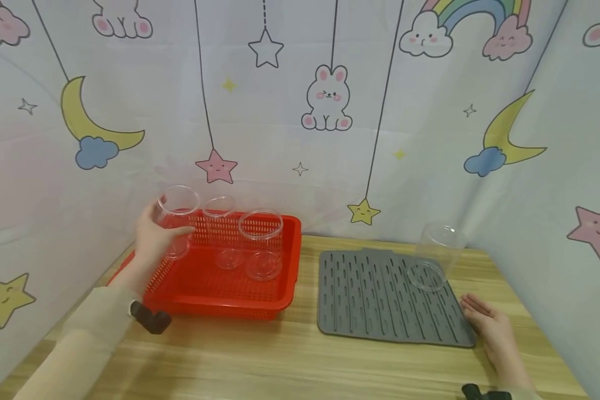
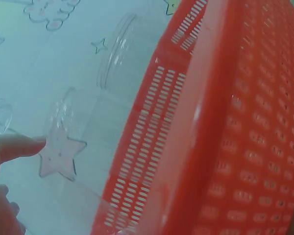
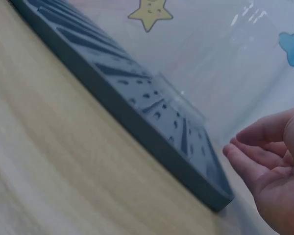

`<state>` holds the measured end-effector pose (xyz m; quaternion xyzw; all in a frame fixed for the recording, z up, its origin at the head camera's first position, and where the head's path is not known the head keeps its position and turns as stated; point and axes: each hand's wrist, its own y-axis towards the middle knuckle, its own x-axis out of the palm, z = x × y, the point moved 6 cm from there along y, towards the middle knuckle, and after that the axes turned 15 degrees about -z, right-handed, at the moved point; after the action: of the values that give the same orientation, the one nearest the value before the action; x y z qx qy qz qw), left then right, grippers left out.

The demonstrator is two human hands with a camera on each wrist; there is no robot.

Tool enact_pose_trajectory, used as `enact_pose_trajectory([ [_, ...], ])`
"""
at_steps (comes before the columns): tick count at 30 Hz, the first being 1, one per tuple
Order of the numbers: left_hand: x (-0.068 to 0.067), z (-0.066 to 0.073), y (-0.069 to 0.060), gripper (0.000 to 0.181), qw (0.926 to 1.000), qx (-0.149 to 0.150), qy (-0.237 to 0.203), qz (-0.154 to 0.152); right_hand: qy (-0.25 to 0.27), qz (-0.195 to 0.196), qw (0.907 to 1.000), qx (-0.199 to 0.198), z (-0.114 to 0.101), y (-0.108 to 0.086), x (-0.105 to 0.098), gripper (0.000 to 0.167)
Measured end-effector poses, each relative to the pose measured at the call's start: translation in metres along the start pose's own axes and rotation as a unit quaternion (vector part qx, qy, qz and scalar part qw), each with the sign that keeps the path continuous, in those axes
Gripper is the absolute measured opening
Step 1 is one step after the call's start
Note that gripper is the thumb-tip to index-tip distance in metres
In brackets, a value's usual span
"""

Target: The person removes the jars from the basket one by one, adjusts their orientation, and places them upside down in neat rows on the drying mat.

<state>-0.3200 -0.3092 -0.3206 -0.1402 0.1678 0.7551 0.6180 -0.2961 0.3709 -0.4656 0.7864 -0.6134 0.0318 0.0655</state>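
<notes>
My left hand (image 1: 152,236) holds a clear plastic cup (image 1: 178,244) at the left of the red basket (image 1: 291,250), with the thumb across its near side and fingers behind it. Two more clear cups, a back one (image 1: 230,259) and a front one (image 1: 262,266), stand upright in the basket. Part of the left hand (image 2: 7,186) appears at the edge of the left wrist view. Beside the grey drying mat's (image 1: 370,300) right edge, my right hand (image 1: 490,328) rests with loosely bent fingers and holds nothing. Another clear cup (image 1: 437,255) stands on that mat, towards its back right.
The light wooden table (image 1: 280,355) runs along the front and between basket and mat. Printed white cloth walls (image 1: 280,111) enclose the back and both sides. A slotted basket wall (image 2: 201,137) stands close to the left wrist camera.
</notes>
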Motion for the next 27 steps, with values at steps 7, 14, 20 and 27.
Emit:
enact_pose_trajectory([
  [7, 0.009, 0.038, -0.019, 0.087, 0.9941, 0.084, 0.054, 0.044, -0.022, -0.012, 0.9986, -0.046, -0.030, -0.001, 0.014, 0.038],
  [14, 0.024, 0.070, -0.038, 0.080, 0.9711, 0.155, 0.155, 0.094, -0.057, -0.006, 0.9918, -0.114, -0.066, -0.001, 0.035, 0.036],
  [20, 0.041, 0.089, -0.051, 0.077, 0.9349, 0.241, 0.231, 0.119, -0.099, -0.015, 0.9840, -0.147, -0.094, -0.001, 0.066, 0.039],
  [27, 0.076, 0.104, -0.068, 0.081, 0.8800, 0.333, 0.318, 0.115, -0.171, -0.037, 0.9748, -0.139, -0.116, 0.001, 0.113, 0.043],
])
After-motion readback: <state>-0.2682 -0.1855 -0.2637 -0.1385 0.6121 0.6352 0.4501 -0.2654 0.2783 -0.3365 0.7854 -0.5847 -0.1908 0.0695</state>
